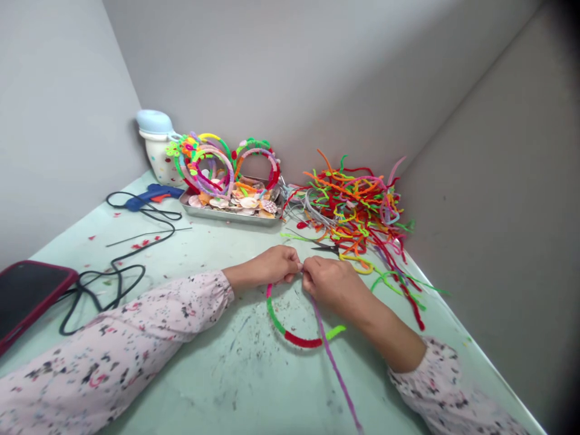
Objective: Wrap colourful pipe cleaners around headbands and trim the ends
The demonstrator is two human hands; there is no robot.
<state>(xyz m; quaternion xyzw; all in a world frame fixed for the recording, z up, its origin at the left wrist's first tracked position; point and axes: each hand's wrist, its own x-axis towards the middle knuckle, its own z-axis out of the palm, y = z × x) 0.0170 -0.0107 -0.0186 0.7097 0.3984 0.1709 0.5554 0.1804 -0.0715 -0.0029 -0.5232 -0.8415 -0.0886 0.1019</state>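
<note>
Two bare hands meet above the middle of a pale green table (pixel 254 386), fingertips almost touching. The left hand (pixel 278 266) is closed in a narrow pinch at the upper end of a curved band (pixel 302 342); its fingers partly hide the grip. The right hand (pixel 333 281) is likewise closed, its fingertips pinching a purple fuzzy strand (pixel 338 370), a short piece of which shows between the hands. The strand's long end runs down from under the right hand, across the band, toward the near edge of view. The band lies below the hands in an open curve, wrapped in pink, green and red, with a bright green end pointing right. Beyond the hands, dark scissor blades (pixel 325 247) lie near a tangled heap of coloured fuzzy strands (pixel 351 202). To its left, a metal tray (pixel 229 215) holds shells (pixel 248 203), with decorated hoops (pixel 212 172) standing over them. Left of the tray lies a blue glue gun (pixel 151 196), with a lidded white container (pixel 161 158) behind it. A black cord (pixel 170 232) loops across the left side, near a red-cased phone (pixel 29 296). Small red scraps (pixel 144 243) are noted on the tabletop.
</note>
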